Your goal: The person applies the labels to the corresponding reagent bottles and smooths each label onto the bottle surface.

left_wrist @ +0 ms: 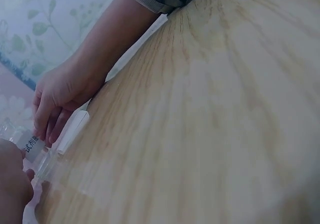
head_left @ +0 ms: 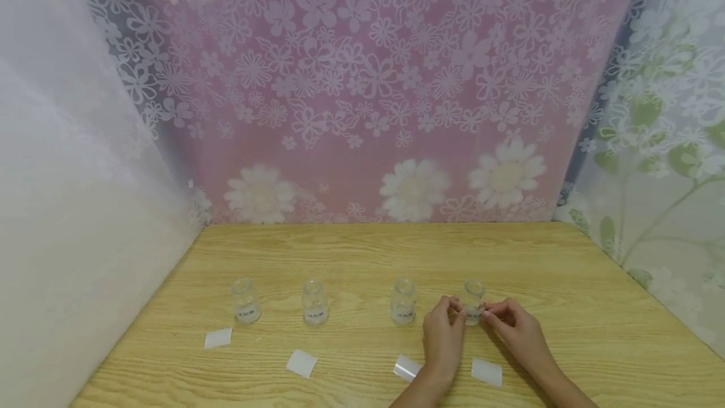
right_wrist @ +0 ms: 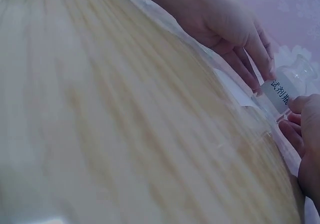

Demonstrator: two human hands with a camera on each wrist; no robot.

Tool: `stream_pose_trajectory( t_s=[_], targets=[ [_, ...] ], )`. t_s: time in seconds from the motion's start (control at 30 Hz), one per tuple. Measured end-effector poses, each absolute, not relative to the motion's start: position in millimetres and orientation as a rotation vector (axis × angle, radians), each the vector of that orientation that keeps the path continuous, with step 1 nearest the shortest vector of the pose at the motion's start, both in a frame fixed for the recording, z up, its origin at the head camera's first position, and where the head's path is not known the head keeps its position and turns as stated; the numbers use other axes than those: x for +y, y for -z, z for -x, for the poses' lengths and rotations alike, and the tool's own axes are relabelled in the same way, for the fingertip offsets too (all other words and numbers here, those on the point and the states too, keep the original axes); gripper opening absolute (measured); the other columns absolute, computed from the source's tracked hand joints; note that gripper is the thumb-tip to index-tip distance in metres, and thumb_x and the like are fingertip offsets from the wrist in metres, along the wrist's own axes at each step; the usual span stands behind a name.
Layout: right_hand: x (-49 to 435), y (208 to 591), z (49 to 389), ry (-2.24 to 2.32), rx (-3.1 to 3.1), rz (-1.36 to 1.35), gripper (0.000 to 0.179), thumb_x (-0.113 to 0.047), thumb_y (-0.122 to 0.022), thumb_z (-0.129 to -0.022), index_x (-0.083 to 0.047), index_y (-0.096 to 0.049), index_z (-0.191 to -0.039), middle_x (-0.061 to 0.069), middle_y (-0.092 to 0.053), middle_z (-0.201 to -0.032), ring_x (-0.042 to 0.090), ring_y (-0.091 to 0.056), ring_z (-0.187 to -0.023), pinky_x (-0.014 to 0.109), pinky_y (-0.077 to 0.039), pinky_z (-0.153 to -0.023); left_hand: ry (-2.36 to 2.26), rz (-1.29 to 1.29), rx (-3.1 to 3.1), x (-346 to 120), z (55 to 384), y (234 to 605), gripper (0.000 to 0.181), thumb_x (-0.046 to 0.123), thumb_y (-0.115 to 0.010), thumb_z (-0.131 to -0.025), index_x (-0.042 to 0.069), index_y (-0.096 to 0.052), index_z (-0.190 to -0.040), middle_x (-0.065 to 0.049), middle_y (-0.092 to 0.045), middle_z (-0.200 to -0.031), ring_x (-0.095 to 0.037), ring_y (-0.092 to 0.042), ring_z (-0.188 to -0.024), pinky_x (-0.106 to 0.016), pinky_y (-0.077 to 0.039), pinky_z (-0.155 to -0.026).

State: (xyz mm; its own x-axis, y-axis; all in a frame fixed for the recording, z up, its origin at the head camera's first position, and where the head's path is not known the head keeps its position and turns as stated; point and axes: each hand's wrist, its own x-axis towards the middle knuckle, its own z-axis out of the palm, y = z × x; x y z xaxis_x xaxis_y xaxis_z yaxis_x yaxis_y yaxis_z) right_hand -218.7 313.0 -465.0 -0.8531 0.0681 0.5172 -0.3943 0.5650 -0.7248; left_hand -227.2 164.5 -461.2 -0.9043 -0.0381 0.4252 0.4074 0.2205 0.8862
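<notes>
A small clear glass reagent bottle (head_left: pixel 474 289) stands upright on the table between both hands. Its white label (right_wrist: pixel 278 92) carries printed dark characters and lies across the front of the glass. My left hand (head_left: pixel 444 336) grips the bottle's left side, thumb at the label's left end. On the opposite side my right hand (head_left: pixel 522 334) grips with thumb and fingers, the thumb pressing the label's right end. In the right wrist view, the right thumb covers part of that end. A white paper piece (head_left: pixel 487 371) lies just in front of the bottle, between the forearms.
Several more labelled glass bottles stand in a row to the left, among them one bottle (head_left: pixel 403 301) near my left hand. Other white paper pieces, such as a glossy one (head_left: pixel 405 366), lie in front of them on the wooden table (head_left: pixel 362 250). Floral curtains (head_left: pixel 362 93) surround the table.
</notes>
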Motion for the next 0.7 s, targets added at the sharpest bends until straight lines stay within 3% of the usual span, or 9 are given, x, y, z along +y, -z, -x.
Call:
stream_pose_trajectory(
  t_s=[0.33,0.43,0.53,0.7],
  targets=[
    [312.0,464.6,220.4,-1.396,-2.239,-0.356,0.016,0.011,-0.064,-0.08,0.004,-0.049,-0.082,0.02,-0.062,-0.093,-0.002,-0.058,-0.086,0.014,-0.048,-0.071,1.772,0.293,-2.126,165.2,231.4,464.9,0.019,0.003,-0.07,-0.079,0.014,-0.055,-0.082,0.001,-0.066,-0.094,-0.009,-0.063,-0.082,-0.018,-0.05,-0.069],
    [311.8,463.7,218.8,-1.471,-2.273,-0.362,0.019,0.01,-0.063,-0.081,0.009,-0.047,-0.092,0.024,-0.057,-0.1,-0.001,-0.056,-0.088,0.015,-0.048,-0.073,1.795,0.3,-2.164,163.6,229.2,462.2,0.02,0.003,-0.07,-0.08,0.013,-0.053,-0.086,0.0,-0.063,-0.094,-0.01,-0.061,-0.084,-0.018,-0.049,-0.069],
    [312.2,462.7,218.4,-1.515,-2.326,-0.392,0.036,0.008,-0.063,-0.082,0.013,-0.041,-0.109,0.027,-0.05,-0.11,0.001,-0.054,-0.091,0.019,-0.049,-0.073,1.804,0.288,-2.222,161.9,228.1,459.8,0.024,0.007,-0.071,-0.08,0.012,-0.052,-0.095,0.001,-0.057,-0.098,-0.016,-0.06,-0.088,-0.021,-0.049,-0.071],
    [311.4,462.8,222.2,-1.345,-2.421,-0.445,0.053,0.0,-0.069,-0.08,0.006,-0.041,-0.125,0.023,-0.052,-0.112,0.002,-0.052,-0.091,0.025,-0.051,-0.07,1.76,0.348,-2.273,160.6,230.4,458.4,0.039,0.012,-0.071,-0.08,0.011,-0.056,-0.117,-0.003,-0.058,-0.113,-0.018,-0.057,-0.097,-0.023,-0.049,-0.074]
  ],
)
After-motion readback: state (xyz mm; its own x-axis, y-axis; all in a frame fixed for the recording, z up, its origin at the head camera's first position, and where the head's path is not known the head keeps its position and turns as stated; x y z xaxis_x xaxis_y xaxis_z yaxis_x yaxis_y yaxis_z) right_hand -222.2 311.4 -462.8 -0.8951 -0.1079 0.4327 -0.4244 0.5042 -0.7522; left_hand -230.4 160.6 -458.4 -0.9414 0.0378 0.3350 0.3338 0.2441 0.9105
